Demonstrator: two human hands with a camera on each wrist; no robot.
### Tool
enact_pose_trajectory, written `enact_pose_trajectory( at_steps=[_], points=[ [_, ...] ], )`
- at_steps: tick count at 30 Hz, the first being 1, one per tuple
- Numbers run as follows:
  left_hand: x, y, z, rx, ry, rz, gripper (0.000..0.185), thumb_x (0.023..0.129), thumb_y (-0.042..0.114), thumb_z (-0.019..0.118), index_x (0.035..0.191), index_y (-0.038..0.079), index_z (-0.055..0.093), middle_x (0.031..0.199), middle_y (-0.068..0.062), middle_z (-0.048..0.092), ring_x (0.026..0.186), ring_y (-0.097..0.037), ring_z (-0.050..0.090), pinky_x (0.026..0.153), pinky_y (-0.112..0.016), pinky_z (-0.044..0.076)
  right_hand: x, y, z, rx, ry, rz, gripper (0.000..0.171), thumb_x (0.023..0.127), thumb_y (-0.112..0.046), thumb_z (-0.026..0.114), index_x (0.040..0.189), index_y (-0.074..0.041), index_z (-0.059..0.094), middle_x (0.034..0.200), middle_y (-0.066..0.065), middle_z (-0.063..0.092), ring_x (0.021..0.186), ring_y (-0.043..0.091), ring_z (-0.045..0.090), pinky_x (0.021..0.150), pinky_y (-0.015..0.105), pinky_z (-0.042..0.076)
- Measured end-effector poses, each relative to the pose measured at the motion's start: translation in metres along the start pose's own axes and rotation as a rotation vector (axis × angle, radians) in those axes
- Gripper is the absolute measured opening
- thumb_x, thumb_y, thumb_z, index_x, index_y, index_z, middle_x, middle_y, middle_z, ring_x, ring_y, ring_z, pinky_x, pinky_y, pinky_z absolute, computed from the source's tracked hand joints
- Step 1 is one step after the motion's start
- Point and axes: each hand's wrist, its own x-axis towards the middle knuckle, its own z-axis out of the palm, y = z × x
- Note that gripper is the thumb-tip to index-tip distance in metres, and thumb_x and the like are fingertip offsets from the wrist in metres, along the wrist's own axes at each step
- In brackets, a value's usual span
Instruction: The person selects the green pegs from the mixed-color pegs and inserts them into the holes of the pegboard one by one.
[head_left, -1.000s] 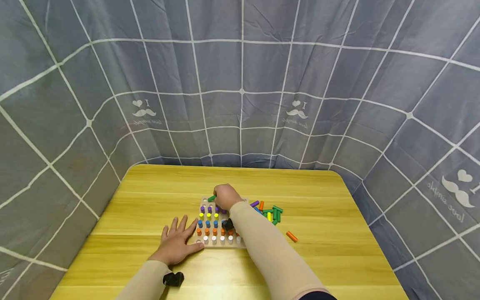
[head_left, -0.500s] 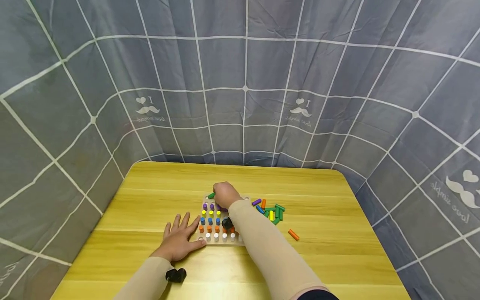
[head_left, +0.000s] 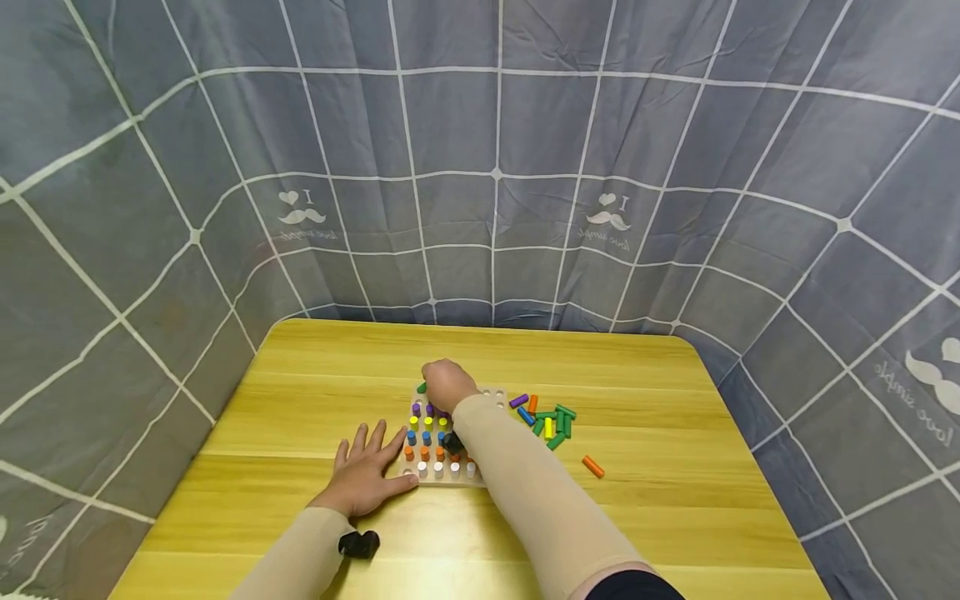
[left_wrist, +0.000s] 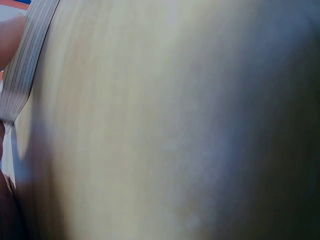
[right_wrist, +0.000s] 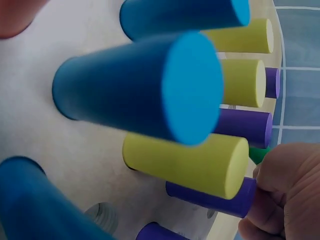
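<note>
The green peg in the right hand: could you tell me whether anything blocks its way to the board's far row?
Nothing visible does. The right hand holds the green peg at the far edge of the board, just beyond the purple pegs.

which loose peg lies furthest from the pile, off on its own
The orange peg on the table, lying alone nearer the person than the pile.
</note>
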Motion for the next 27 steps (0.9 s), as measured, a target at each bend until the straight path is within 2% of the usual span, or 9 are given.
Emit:
enact_pose_trajectory(
  at_steps=[4,9,15,27],
  points=[
    [0.0008,-0.0005,0.0008,-0.003,-0.004,-0.003,0.097,0.091,0.080,0.058,0.169,0.033,0.024,0.178,-0.017,0.006,0.162,-0.050,-0.006,0.124,-0.074,-0.009,0.0017,0.0017,-0.0006,0.013,-0.010,0.009,0.023,0.109,-0.013,0.058,0.124,-0.015,0.075,0.113,0.001,0.078,0.098,0.012,0.073,0.088,0.028,0.062],
    [0.0013,-0.0006,0.0021,0.000,0.002,-0.001,0.096,0.092,0.078,0.059,0.169,0.032,0.025,0.178,-0.018,0.008,0.162,-0.051,-0.005,0.123,-0.074,-0.008,0.0016,0.0043,-0.0023,0.124,-0.024,0.028,0.024,0.107,-0.015,0.061,0.126,-0.011,0.076,0.120,0.003,0.078,0.109,0.018,0.074,0.095,0.033,0.061],
    [0.0014,0.0006,0.0011,-0.003,0.007,0.003,0.095,0.092,0.077,0.060,0.168,0.031,0.027,0.177,-0.019,0.009,0.162,-0.051,-0.004,0.123,-0.076,-0.007,0.0012,0.0068,0.0006,0.242,0.002,0.041,0.028,0.107,-0.022,0.064,0.130,-0.012,0.076,0.128,0.004,0.076,0.118,0.023,0.072,0.101,0.038,0.059],
    [0.0029,-0.0005,0.0029,-0.003,0.005,-0.005,0.096,0.091,0.078,0.060,0.168,0.033,0.026,0.178,-0.018,0.008,0.162,-0.050,-0.004,0.124,-0.074,-0.007,-0.0030,0.0065,0.0045,0.294,0.017,0.035,0.030,0.107,-0.025,0.065,0.134,-0.016,0.075,0.133,0.003,0.075,0.123,0.023,0.070,0.106,0.037,0.057]
  ],
)
